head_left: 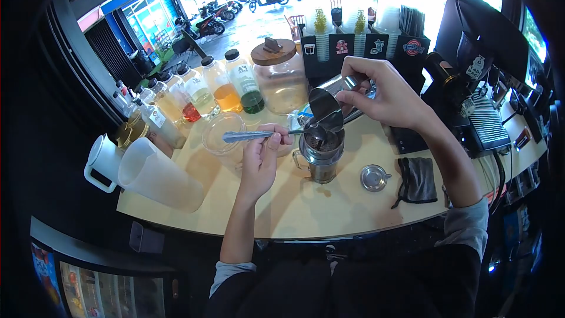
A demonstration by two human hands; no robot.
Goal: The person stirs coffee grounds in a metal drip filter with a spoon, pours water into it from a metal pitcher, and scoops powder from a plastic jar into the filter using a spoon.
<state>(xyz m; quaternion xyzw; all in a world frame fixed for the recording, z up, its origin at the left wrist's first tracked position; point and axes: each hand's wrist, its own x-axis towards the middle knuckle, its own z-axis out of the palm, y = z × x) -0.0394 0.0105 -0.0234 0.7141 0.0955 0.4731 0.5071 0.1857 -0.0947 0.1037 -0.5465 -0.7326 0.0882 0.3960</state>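
Observation:
My left hand (261,159) is closed round the handle of a metal spoon (247,136). The spoon's bowl lies over the mouth of a metal coffee filter (323,154), which has dark grounds inside. Under the filter stands a glass mug (322,172) with its handle to the left. Above it, my right hand (388,91) grips a shiny metal cup (326,109) by its rim, tilted with its mouth down toward the filter and spoon. A round metal lid (374,178) lies on the table to the right of the mug.
Bottles of coloured syrup (226,94) line the table's back left, beside a wood-lidded jar (279,82). Two pitchers (156,176) stand at left. A dark pouch (416,180) lies at right, near the espresso machine (488,118). Behind is a black cup holder (347,53).

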